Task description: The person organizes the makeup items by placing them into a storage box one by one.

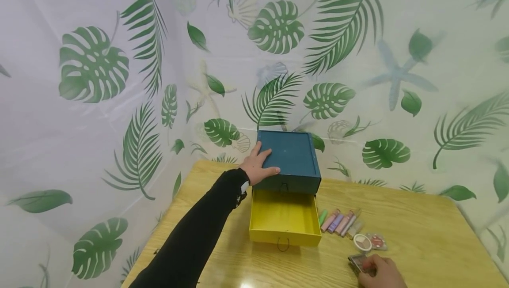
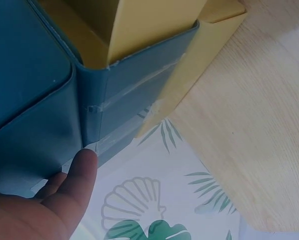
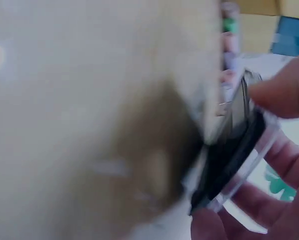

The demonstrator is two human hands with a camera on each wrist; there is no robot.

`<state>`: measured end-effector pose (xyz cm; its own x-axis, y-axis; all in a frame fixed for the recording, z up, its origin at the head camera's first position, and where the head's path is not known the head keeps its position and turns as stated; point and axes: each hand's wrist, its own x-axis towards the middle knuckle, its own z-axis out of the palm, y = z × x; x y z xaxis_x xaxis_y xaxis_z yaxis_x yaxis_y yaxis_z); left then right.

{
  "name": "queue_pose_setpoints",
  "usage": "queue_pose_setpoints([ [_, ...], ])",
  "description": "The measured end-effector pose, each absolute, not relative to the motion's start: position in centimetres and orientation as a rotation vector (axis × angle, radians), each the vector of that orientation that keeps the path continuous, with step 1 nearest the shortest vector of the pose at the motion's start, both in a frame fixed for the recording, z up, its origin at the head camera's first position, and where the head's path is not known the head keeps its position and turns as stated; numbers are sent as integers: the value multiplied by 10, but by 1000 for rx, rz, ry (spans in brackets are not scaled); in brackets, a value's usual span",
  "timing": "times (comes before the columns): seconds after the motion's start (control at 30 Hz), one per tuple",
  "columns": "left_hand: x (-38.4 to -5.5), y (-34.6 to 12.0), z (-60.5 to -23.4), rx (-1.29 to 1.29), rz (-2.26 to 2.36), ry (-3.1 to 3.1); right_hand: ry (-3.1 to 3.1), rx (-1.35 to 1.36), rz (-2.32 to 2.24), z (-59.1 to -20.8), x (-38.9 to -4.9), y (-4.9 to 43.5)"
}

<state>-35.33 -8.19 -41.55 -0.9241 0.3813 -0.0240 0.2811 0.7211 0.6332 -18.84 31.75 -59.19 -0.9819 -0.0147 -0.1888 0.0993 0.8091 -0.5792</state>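
Observation:
My left hand (image 1: 259, 166) rests with spread fingers on the left part of the blue box top (image 1: 292, 151). In the left wrist view, fingers (image 2: 74, 187) lie along the blue box's side (image 2: 24, 150). Below the blue part, a yellow drawer (image 1: 284, 215) stands pulled out, its inside bare, with a thin loop handle (image 1: 283, 244) on the front. My right hand (image 1: 383, 272) pinches a dark eyeshadow palette (image 3: 234, 135) with a clear edge, just above the table at the front right. Part of the palette is hidden by the fingers.
On the wooden table (image 1: 429, 235), right of the drawer, lie several slim cosmetic tubes (image 1: 336, 222), a round three-colour compact (image 1: 362, 242) and a red-and-clear compact (image 1: 377, 241). A leaf-patterned cloth (image 1: 278, 58) hangs behind the table.

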Motion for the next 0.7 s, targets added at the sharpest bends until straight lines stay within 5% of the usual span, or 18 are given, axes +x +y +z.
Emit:
queue_pose_setpoints([
  [0.3, -356, -80, -416, 534, 960, 2788, 2873, 81, -1014, -533, -187, 282],
  [0.7, -355, -80, -417, 535, 962, 2785, 3068, -292, -1019, -477, -188, 229],
])
